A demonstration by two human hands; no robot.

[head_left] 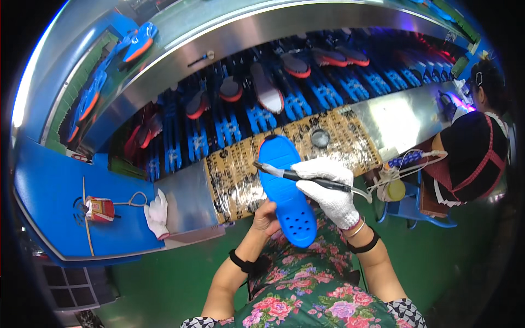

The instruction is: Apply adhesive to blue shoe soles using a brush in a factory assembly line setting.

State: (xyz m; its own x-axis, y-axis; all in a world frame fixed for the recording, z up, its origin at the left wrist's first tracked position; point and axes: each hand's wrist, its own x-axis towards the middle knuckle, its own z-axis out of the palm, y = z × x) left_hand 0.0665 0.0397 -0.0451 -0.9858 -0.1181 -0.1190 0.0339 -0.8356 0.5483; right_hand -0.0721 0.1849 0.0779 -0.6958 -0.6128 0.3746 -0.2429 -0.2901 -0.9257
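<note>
"One blue sole (281, 195): where was it?"

"Before me, at the near edge of the metal bench (394, 123), perforated end toward my body. My bare left hand (265, 218) gripped its left rim."

"Other hand?"

"My gloved right hand (331, 191) was closed round one black pen-like tool (290, 174), slanted across the sole, tip near its left edge. Whether it touched, I could not tell."

"Step in hand?"

"Tool work on the sole's face, I judged. The next move called for a firm left grip and a light, controlled tip."

"Surroundings?"

"Brown printed sheeting (238, 183) covered part of the bench, with one small round dish (320, 139). Beyond stood blue racks (227, 128); leftward lay one white glove (157, 216)."
</note>
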